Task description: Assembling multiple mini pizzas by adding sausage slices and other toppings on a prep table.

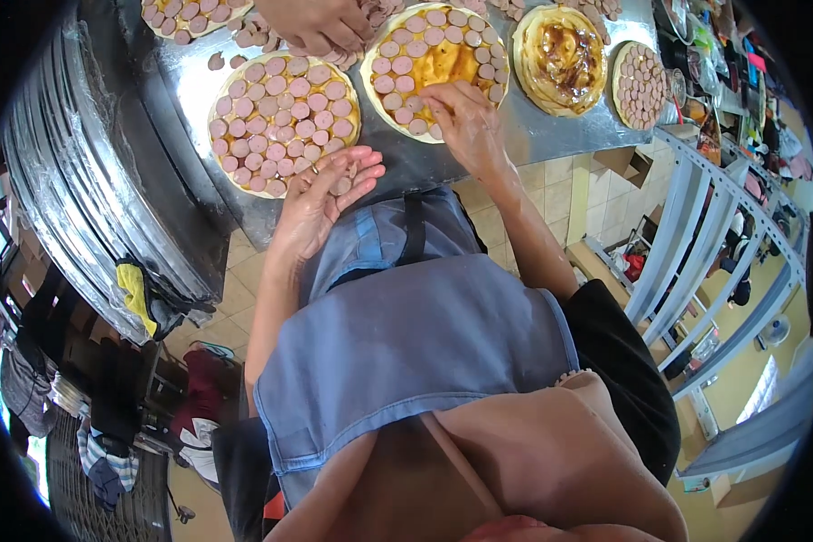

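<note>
My left hand (321, 194) is cupped, palm up, around a few sausage slices (341, 185) beside the table's near edge. A ring circles one of its fingers. Just behind it lies a round flat dough base (271, 188) spread with brown sauce and covered in sausage slices. My right hand (470, 131) reaches over the near right part of a second sauced base (443, 63), its fingertips pinched together low over the sauce. Whether a slice is between them is hidden. Sausage slices (405, 65) ring that base's rim, leaving bare sauce in the middle.
On the metal table (551, 135) sit a stack of sauced bases (560, 63) and a smaller topped base (640, 86). Another person's hand (321, 23) touches loose sausage slices at the far side. Stacked metal trays (108, 217) stand left, a grey metal rack (696, 217) right.
</note>
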Motion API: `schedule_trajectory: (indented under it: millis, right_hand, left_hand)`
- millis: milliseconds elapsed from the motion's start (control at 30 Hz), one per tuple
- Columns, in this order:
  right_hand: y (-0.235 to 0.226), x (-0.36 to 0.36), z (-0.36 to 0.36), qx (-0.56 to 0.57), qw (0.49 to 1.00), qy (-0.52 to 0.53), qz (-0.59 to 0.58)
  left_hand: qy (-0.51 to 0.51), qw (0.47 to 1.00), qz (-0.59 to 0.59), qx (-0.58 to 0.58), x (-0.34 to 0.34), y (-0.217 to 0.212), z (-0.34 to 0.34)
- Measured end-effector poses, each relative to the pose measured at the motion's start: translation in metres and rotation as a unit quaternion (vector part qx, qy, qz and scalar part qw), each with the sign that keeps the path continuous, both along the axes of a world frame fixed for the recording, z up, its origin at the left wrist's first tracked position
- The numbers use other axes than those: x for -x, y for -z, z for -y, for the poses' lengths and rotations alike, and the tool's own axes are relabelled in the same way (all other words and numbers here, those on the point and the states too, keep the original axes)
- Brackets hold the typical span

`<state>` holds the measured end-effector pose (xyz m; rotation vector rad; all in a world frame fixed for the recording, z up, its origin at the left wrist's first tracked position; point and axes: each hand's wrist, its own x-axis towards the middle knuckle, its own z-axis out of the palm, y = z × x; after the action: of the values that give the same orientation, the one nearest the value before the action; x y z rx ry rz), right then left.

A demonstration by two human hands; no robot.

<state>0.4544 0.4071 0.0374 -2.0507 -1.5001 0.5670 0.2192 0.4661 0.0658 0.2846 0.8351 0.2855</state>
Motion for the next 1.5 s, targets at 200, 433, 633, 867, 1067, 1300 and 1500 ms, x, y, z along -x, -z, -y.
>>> schedule_trajectory:
  millis: [200,433,633,867,1067,1300,1500]
  right_hand:
    - [0.004,0.007,0.007,0.000,0.997,-0.058,0.055]
    - [0.003,0.010,0.004,-0.007,0.998,-0.039,0.057]
    - [-0.039,0.032,0.004,0.000,0.984,-0.063,-0.166]
    - [-0.041,0.046,0.012,0.005,0.977,-0.135,-0.163]
    - [-0.039,0.033,0.013,0.100,0.920,-0.063,-0.374]
    - [-0.033,0.036,-0.003,0.079,0.945,0.002,-0.317]
    - [-0.039,0.076,-0.063,-0.004,0.967,-0.091,-0.236]
  left_hand:
    - [0.000,1.000,0.011,-0.005,-0.001,-0.002,-0.001]
    - [-0.014,0.998,0.052,0.022,-0.004,-0.005,-0.003]
    - [-0.033,0.995,0.076,0.061,-0.007,-0.006,-0.003]
    - [-0.021,0.997,0.071,0.038,-0.009,-0.002,0.005]
    - [0.025,1.000,0.010,-0.001,-0.010,-0.003,0.010]
    - [0.008,1.000,0.010,-0.004,-0.003,-0.004,0.008]
    - [-0.051,0.999,0.004,0.003,0.017,-0.008,0.010]
